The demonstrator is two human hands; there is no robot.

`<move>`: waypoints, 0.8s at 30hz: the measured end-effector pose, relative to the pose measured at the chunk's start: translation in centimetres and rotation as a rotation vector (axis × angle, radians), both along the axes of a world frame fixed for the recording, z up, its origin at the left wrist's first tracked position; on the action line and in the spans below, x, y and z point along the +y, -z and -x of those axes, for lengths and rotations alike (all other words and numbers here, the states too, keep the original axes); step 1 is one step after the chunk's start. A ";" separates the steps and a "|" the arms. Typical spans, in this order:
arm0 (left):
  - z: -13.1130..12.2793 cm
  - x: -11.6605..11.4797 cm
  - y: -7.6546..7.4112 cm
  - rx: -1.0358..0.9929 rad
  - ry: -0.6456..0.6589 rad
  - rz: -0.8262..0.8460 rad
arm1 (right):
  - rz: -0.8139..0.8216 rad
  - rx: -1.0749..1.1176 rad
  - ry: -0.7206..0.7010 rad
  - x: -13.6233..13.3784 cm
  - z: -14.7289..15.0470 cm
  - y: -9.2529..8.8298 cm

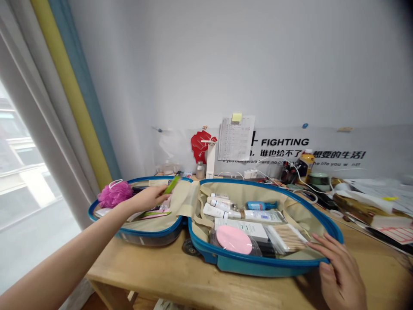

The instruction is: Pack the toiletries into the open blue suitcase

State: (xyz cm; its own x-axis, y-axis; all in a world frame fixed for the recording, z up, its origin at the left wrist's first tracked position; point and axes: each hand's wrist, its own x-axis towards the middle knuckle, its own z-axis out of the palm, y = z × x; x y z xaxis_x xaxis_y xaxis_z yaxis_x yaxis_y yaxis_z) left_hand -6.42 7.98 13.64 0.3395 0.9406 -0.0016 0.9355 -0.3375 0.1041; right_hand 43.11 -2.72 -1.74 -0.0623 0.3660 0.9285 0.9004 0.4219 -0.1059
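An open blue suitcase [264,263] lies spread on a wooden desk, its two halves side by side. My left hand [154,197] is over the left half, closed on a flat bright green strip [172,184] whose exact kind I cannot make out. Beside that wrist sits a pink bath puff [115,193]. My right hand [338,265] rests on the right half's rim with its fingers stretched and apart. Near its fingertips is a clear pack of cotton swabs [287,237]. A pink oval item [234,240], several white tubes [217,210] and a blue bottle [260,205] lie in that half.
Along the wall stand a white desk lamp [211,159], a glass jar [200,170] and a yellow-labelled bottle [306,163]. Papers [377,198] and cables clutter the desk's right side. A grey curtain [41,86] hangs by the window at left.
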 end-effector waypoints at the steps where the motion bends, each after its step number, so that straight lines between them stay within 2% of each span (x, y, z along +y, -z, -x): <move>1: -1.6 -0.2 -0.4 -0.062 0.045 -0.034 | 0.002 0.002 0.001 0.0 0.0 0.0; 4: -7.1 -0.7 -0.5 -0.147 0.248 -0.087 | 0.013 -0.001 -0.005 -0.1 0.2 -0.2; 7: -12.1 -0.5 0.8 -0.083 0.437 -0.077 | 0.016 0.006 -0.017 -0.3 0.3 -0.5; 11: -16.2 0.3 2.9 0.058 0.530 0.024 | 0.014 0.004 -0.014 -0.3 0.3 -0.6; 15: -17.5 0.8 4.0 0.106 0.494 0.128 | 0.030 -0.012 0.004 -0.4 0.1 -0.5; 19: -17.8 0.7 4.4 0.096 0.462 0.147 | 0.018 -0.013 0.006 -0.4 0.1 -0.5; 22: -17.6 0.7 3.7 0.054 0.449 0.140 | 0.005 -0.018 -0.008 -0.3 0.1 -0.4; 24: -16.6 1.0 2.5 0.016 0.445 0.117 | 0.012 -0.019 -0.013 -0.3 0.1 -0.4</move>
